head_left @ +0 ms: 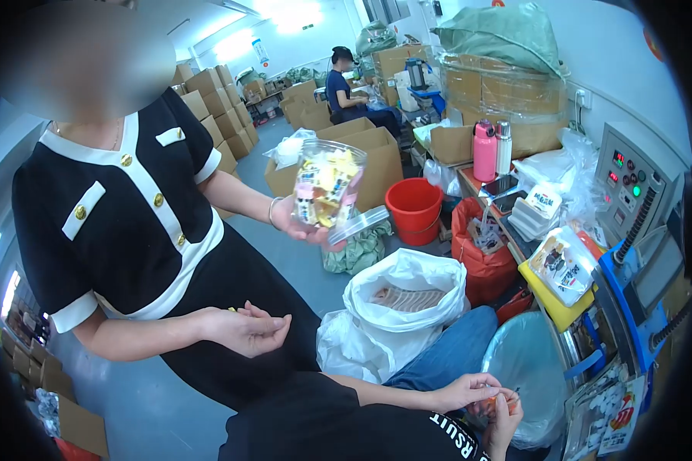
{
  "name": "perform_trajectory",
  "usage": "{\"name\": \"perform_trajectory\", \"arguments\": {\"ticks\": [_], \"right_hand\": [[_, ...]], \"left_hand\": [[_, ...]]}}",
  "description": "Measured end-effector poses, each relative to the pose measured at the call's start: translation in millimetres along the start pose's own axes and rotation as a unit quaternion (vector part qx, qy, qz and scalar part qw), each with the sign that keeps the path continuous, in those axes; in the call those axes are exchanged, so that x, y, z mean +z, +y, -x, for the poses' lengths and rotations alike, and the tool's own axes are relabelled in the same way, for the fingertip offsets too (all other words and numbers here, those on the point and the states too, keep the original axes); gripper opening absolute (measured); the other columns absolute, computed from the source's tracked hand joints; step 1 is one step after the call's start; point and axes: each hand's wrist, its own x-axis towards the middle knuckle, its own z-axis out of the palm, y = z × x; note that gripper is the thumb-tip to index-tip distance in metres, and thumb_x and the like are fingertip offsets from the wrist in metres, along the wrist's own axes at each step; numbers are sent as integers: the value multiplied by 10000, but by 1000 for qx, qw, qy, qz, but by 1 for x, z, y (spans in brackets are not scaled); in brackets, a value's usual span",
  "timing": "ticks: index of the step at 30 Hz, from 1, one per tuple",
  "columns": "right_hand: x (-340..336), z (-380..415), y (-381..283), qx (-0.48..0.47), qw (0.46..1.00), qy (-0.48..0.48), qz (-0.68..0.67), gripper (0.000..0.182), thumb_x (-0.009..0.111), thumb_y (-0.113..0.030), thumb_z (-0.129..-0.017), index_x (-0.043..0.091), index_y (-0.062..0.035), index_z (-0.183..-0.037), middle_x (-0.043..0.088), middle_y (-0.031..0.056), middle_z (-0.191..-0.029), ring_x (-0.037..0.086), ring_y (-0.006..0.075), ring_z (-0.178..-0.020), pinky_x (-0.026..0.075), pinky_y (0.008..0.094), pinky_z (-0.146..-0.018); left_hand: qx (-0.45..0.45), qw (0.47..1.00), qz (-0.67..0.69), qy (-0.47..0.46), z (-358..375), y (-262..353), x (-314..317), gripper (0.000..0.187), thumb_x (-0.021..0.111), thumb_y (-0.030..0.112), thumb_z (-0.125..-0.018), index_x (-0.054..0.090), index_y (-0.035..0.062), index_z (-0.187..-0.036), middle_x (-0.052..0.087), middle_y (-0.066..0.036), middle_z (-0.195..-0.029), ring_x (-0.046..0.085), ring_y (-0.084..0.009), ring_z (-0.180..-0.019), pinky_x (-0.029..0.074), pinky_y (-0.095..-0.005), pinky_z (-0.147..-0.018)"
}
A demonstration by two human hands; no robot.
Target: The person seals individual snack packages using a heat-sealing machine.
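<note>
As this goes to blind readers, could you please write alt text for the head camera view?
The wearer's left hand and right hand hold a small orange item beside a plastic-lined bin, while a standing person holds a clear jar of wrapped pieces. Around them are a white sack, a red bucket and cardboard boxes; another person sits farther back.

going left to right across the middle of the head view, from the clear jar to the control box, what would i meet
clear jar → red bucket → pink bottle → white and silver flask → control box
</note>
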Motion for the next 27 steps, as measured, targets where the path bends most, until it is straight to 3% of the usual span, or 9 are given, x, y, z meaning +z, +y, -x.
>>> {"name": "perform_trajectory", "arguments": {"ticks": [6,8,11,12,16,20,22,24,27], "right_hand": [[-4,2,29,-6,999,-11,-47,114,533,-150,-930,511,-39,-911,548,42,-671,491,94,-533,397,214,-480],[-3,12,29,50,998,36,-22,232,653,-185,-869,591,-21,-1019,617,51,-889,579,126,-770,480,246,-666],[-1,16,23,70,996,43,33,186,623,-192,-894,603,-41,-999,617,37,-882,580,120,-764,466,234,-655],[1,17,25,65,997,30,-22,177,616,-200,-897,609,-49,-989,618,33,-877,578,115,-755,460,232,-645],[-2,18,25,59,998,37,-8,174,609,-195,-897,608,-52,-995,627,42,-900,586,122,-774,472,240,-667],[-4,15,26,56,996,63,8,181,622,-175,-890,605,-46,-1016,627,56,-947,593,130,-821,483,244,-708],[0,20,21,62,994,82,22,198,623,-168,-891,604,-38,-1039,627,63,-967,594,134,-840,486,247,-726],[19,28,3,-43,994,53,88,246,619,-158,-898,594,-21,-1100,626,72,-995,596,141,-844,494,257,-734],[31,35,-9,-52,993,58,87,285,608,-164,-908,576,-15,-1149,626,66,-989,594,139,-818,495,256,-705]], "left_hand": [[-24,999,42,18,2,-22,-5,245,481,343,-972,543,117,-1046,579,19,-732,541,-45,-578,437,-167,-516],[-71,993,92,22,1,-33,-9,224,494,327,-966,545,121,-1039,590,12,-715,551,-59,-542,446,-177,-488],[-113,986,120,37,-4,-40,-10,253,520,380,-939,545,137,-1003,572,1,-673,536,-77,-500,423,-194,-442],[-116,985,119,44,-4,-41,-9,284,529,420,-925,541,141,-977,547,-4,-653,510,-78,-482,395,-193,-419],[-102,989,104,20,-36,-82,-29,295,540,415,-923,540,120,-942,545,-4,-650,505,-80,-482,403,-195,-432],[-111,991,79,-11,6,-27,-11,343,560,452,-910,533,110,-898,526,9,-650,494,-68,-525,393,-193,-461],[-96,990,106,-12,-2,-41,-16,286,557,421,-920,544,136,-897,503,25,-649,474,-70,-536,379,-194,-490],[-65,987,145,-31,3,-37,-19,212,562,380,-929,545,170,-902,492,40,-695,464,-73,-605,376,-203,-569],[-67,980,184,-27,8,-30,-20,217,552,392,-932,541,175,-925,494,46,-718,471,-70,-644,384,-220,-587]]}}
